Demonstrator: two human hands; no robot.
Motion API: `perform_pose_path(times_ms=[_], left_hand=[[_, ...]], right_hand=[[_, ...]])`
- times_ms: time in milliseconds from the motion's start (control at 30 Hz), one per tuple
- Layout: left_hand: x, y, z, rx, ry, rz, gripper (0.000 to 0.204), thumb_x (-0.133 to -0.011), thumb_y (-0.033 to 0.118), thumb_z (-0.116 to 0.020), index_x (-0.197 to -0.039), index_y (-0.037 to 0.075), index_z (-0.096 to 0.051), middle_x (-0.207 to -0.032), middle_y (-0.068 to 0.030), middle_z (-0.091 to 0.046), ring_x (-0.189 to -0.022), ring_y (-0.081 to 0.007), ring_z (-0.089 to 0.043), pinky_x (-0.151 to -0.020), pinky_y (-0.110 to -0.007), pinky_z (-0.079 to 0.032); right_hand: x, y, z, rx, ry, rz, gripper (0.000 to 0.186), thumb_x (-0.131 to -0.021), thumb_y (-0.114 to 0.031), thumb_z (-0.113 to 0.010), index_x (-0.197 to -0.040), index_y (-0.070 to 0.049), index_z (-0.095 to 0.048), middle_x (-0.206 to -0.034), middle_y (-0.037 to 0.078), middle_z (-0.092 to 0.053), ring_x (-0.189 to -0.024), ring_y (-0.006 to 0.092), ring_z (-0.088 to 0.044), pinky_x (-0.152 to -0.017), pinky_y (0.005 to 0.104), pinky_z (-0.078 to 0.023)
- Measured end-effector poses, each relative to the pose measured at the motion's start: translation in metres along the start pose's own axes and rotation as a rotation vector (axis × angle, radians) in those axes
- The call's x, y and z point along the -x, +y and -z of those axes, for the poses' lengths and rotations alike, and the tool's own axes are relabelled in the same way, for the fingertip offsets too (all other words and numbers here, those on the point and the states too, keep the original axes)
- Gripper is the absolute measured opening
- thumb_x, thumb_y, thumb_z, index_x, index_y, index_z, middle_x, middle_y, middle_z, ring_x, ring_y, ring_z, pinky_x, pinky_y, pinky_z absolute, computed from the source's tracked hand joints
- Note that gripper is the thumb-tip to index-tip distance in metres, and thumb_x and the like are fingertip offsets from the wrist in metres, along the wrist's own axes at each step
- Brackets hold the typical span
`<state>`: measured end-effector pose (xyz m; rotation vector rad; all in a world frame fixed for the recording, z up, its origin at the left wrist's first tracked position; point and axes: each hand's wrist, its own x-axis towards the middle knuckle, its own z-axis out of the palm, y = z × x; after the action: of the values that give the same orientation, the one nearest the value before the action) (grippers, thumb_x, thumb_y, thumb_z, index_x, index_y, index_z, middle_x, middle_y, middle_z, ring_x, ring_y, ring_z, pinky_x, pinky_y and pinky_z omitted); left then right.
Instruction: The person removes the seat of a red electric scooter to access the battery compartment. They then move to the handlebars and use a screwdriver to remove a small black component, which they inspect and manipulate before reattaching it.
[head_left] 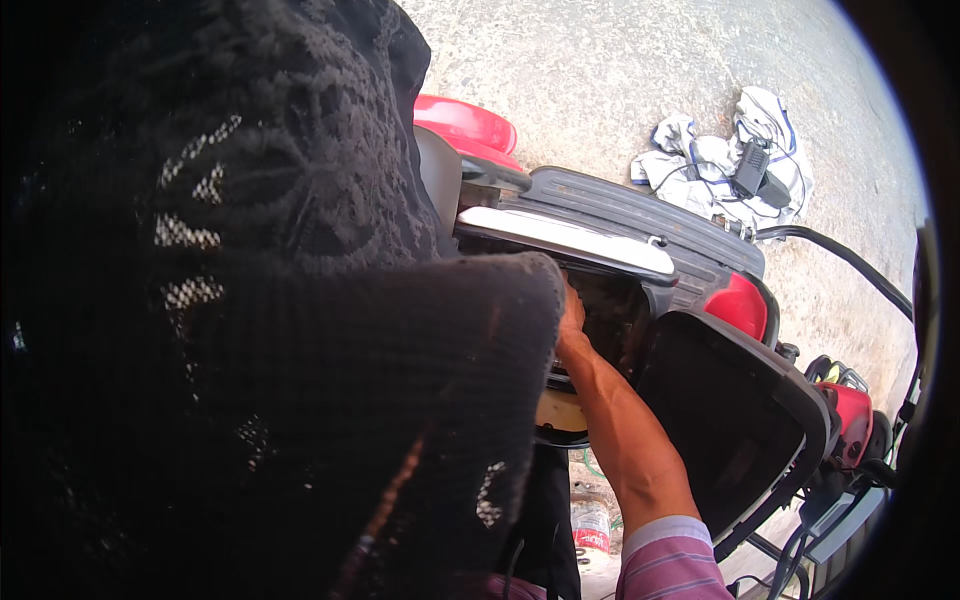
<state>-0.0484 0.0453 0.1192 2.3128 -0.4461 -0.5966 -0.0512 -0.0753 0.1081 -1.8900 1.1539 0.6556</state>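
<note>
Right hand (571,318) in an open compartment (618,308), fingers hidden, grip impossible to tell, black panel (715,415) at four o'clock, dark cloth (300,370) at nine

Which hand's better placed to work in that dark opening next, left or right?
Right, most likely. The right hand is at the dark opening beside the silver strip, though the black cloth partly hides it. The left hand isn't in view, so its reach can't be judged.
</note>
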Motion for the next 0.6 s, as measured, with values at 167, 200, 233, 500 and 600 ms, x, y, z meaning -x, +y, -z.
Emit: perform_pose_path(times_ms=[167, 200, 233, 500, 600], left_hand=[[-0.057, -0.085, -0.067, -0.067, 0.056, -0.172, 0.048, -0.089, 0.016, -0.062, -0.135, 0.008, -0.05, -0.148, -0.0213, -0.04, -0.124, -0.0419, -0.051, -0.103, -0.045, -0.044], [-0.056, -0.106, -0.079, -0.127, 0.07, -0.255, 0.05, -0.089, 0.018, -0.063, -0.136, 0.01, -0.049, -0.151, -0.0196, -0.037, -0.124, -0.0418, -0.051, -0.103, -0.045, -0.044], [-0.053, -0.13, -0.092, -0.196, 0.088, -0.33, 0.051, -0.089, 0.021, -0.064, -0.137, 0.011, -0.049, -0.153, -0.0178, -0.034, -0.125, -0.0416, -0.051, -0.103, -0.045, -0.045], [-0.023, -0.027, -0.045, -0.191, -0.269, 0.248, 0.05, -0.08, 0.037, -0.072, -0.121, 0.016, -0.052, -0.13, -0.0156, -0.057, -0.11, -0.0427, -0.059, -0.092, -0.053, -0.049], [-0.03, 0.003, -0.021, -0.109, -0.384, 0.432, 0.059, -0.078, 0.042, -0.073, -0.125, 0.014, -0.05, -0.119, -0.0193, -0.065, -0.108, -0.0439, -0.061, -0.091, -0.054, -0.049]], right_hand=[[0.002, -0.003, 0.006, 0.042, 0.014, 0.044, 0.051, -0.09, -0.036, -0.055, -0.122, 0.004, -0.05, -0.103, 0.032, -0.069, -0.102, 0.0468, -0.066, -0.091, 0.0535, -0.051], [0.005, -0.008, 0.009, 0.092, -0.007, 0.054, 0.051, -0.09, -0.036, -0.055, -0.122, 0.004, -0.05, -0.104, 0.031, -0.069, -0.102, 0.0465, -0.066, -0.091, 0.053, -0.051], [0.008, -0.014, 0.01, 0.141, -0.036, 0.072, 0.051, -0.09, -0.036, -0.055, -0.122, 0.004, -0.05, -0.105, 0.03, -0.069, -0.103, 0.0462, -0.066, -0.091, 0.0526, -0.051], [-0.003, -0.016, 0.003, 0.293, -0.123, 0.092, 0.047, -0.091, -0.032, -0.052, -0.12, 0.005, -0.053, -0.108, 0.029, -0.069, -0.104, 0.0418, -0.067, -0.091, 0.0472, -0.052], [-0.013, -0.009, -0.022, -0.184, 0.034, -0.187, 0.039, -0.092, -0.03, -0.051, -0.105, 0.006, -0.061, -0.1, 0.026, -0.071, -0.092, 0.0362, -0.07, -0.082, 0.0443, -0.054]])
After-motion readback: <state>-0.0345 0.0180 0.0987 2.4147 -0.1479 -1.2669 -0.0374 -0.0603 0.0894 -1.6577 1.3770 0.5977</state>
